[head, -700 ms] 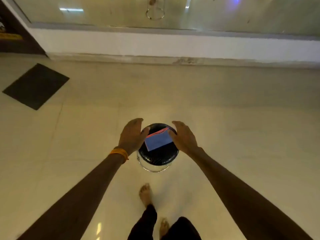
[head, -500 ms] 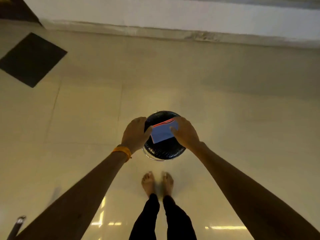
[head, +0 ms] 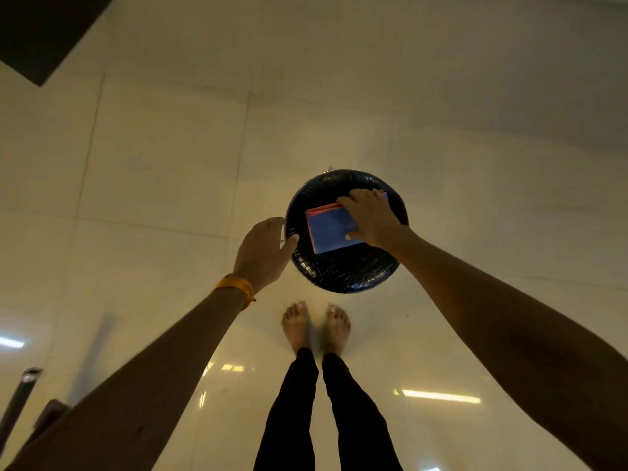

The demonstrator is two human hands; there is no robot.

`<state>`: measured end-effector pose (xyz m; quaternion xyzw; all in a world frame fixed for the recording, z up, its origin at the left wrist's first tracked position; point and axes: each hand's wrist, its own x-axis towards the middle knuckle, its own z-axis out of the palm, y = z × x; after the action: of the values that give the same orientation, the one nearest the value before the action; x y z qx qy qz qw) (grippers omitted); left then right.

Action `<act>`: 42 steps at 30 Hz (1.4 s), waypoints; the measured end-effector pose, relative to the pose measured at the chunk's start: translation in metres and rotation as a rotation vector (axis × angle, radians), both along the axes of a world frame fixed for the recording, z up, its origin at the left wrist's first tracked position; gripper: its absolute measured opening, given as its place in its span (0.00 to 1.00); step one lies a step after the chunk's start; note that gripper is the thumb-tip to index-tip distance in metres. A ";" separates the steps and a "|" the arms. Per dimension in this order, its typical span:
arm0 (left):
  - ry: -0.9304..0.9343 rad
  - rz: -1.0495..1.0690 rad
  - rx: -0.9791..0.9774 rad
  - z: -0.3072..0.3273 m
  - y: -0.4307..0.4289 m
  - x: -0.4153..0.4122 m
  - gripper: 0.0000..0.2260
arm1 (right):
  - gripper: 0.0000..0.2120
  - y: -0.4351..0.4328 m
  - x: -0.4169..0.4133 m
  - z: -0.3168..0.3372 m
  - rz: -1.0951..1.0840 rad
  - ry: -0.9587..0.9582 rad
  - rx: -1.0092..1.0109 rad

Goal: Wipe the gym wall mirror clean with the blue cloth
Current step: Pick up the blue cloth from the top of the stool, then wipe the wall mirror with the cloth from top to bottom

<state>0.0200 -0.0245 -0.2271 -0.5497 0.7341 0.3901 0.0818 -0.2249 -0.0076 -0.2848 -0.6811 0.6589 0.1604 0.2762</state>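
A folded blue cloth (head: 331, 232) with an orange-red edge lies on top of a round black stool (head: 346, 270) on the floor. My right hand (head: 372, 215) rests on the cloth's right half, fingers spread across its far edge and thumb at its near edge. My left hand (head: 263, 249), with an orange band at the wrist, touches the stool's left rim, fingers loosely apart. The mirror is out of view.
Glossy cream floor tiles (head: 153, 164) surround the stool. A dark floor mat (head: 44, 32) lies at the far left. My bare feet (head: 314, 326) stand just behind the stool. A dark bar-like object (head: 20, 396) shows at the lower left edge.
The view has tilted down, so the wall and mirror have left the frame. My right hand has moved onto the blue cloth; my left hand has come to the stool's left rim.
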 end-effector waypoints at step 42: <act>0.298 0.239 -0.775 0.486 -0.411 0.229 0.23 | 0.16 -0.420 0.231 0.535 -0.709 -0.844 -0.855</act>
<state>0.2491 -0.4352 0.2589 -0.5585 0.7614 0.1673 -0.2835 0.0060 -0.4278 0.2504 -0.4781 0.6831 -0.4913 0.2520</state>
